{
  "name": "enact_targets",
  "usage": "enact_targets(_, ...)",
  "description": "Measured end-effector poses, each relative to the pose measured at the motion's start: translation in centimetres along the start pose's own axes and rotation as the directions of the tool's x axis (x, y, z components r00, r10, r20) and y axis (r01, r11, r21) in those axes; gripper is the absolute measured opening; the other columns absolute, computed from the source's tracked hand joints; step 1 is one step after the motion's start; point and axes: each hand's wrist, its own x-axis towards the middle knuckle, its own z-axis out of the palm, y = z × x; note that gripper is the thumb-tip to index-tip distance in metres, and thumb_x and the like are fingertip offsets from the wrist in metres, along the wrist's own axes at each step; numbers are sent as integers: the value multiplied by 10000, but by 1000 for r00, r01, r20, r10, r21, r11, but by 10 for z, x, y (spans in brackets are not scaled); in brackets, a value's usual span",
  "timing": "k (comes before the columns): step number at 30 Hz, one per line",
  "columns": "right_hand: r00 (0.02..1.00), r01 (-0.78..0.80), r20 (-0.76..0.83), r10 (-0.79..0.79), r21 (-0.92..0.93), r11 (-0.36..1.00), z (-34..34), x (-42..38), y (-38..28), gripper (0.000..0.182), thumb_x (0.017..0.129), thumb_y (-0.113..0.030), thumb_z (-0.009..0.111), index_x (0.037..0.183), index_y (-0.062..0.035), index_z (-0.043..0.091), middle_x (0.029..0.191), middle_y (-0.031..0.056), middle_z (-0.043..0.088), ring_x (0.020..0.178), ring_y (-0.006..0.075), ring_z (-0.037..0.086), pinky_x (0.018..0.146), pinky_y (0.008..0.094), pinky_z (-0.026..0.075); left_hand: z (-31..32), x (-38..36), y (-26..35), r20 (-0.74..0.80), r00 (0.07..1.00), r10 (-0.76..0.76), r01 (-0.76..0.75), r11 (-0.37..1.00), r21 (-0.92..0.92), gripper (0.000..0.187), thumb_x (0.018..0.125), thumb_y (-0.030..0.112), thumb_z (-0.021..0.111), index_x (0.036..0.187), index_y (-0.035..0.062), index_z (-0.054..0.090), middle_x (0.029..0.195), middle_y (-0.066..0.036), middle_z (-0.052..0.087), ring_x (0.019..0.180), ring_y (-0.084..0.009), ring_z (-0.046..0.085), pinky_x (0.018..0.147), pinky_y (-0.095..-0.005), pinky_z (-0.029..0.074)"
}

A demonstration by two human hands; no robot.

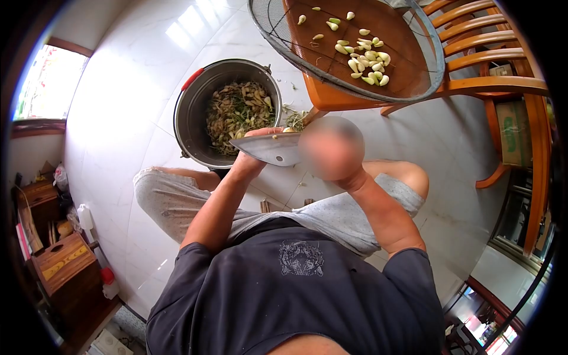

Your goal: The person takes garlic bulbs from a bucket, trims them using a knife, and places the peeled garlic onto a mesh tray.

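A broad-bladed kitchen knife point(269, 148) lies across the view, its tip to the left and its blade running into my right hand point(332, 151). That hand is closed around the handle end, but a blur hides its fingers. My left hand point(251, 164) is behind the blade, mostly covered by it, with fingertips showing above the upper edge. Against those fingertips a small pale bulb point(288, 129) shows, partly hidden. Just beyond the left hand stands a metal bucket point(190, 137) with a red grip, holding a heap of small bulbs point(239, 112) with dry roots and green bits.
A round mesh sieve point(435, 65) with several peeled white bulbs point(370, 59) rests on a wooden chair point(337, 97) at the upper right. Trimmed scraps point(296, 116) lie on the tiled floor point(130, 100) beside the bucket. A wooden cabinet point(65, 263) stands at the left.
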Motion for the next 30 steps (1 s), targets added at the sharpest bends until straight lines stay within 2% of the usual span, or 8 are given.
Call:
enact_targets(5,999,-3,-43,3,18,1000,0,0,-1,225,746,-158,646,954,-72,633,923,82,631,837,260,598,745,379,486,6,-3,-8,-87,977,195,-177,968,180,292,795,40,624,1081,-18,620,937,-91,680,821,-133,624,749,-269,509)
enact_targets(8,999,8,38,-5,-72,997,6,-7,7,222,741,-152,632,944,-62,631,892,99,628,808,269,600,726,385,487,6,-1,-15,-83,976,201,-176,953,246,280,802,49,610,1075,-10,629,960,-95,676,847,-148,624,768,-278,507)
enact_targets(14,999,39,20,-38,-60,997,3,-8,7,232,731,-144,621,945,-54,628,869,111,626,787,282,601,717,386,486,6,1,-4,-21,998,64,-62,995,82,260,803,43,603,1054,-14,639,955,-96,678,837,-140,624,756,-266,504)
enact_targets(17,999,31,36,-29,-67,997,1,-7,7,236,731,-142,619,948,-52,627,868,110,627,790,282,602,717,385,485,7,1,-2,-45,998,34,-28,991,129,267,795,39,607,1053,-23,637,965,-104,679,848,-132,624,764,-263,504)
enact_targets(23,999,43,-25,-46,-101,994,-1,-1,2,169,714,-102,569,865,-62,632,830,98,619,744,267,600,668,365,484,6,0,-4,-26,986,162,-157,979,132,277,783,15,605,1054,-37,632,972,-120,678,849,-131,626,765,-265,507)
enact_targets(26,999,38,-31,-40,-89,995,1,-4,3,170,714,-98,567,867,-65,633,837,95,621,751,270,602,674,363,485,6,-1,-3,-16,987,158,-156,982,106,285,778,7,597,1057,-47,626,965,-125,679,862,-144,629,771,-270,510)
enact_targets(29,997,46,-61,-53,-101,994,6,-9,7,164,730,-95,556,870,-64,637,811,96,623,741,274,599,670,364,484,13,-5,1,-111,990,84,-86,996,-7,264,810,48,628,1059,-41,628,890,-90,675,797,-129,618,716,-252,503)
enact_targets(30,997,-79,16,80,-96,992,5,-10,7,159,735,-93,551,865,-64,639,799,98,621,730,274,595,661,366,482,13,-4,2,-86,996,35,-42,995,-87,274,820,79,640,1069,-35,625,866,-72,662,761,-114,594,686,-238,479)
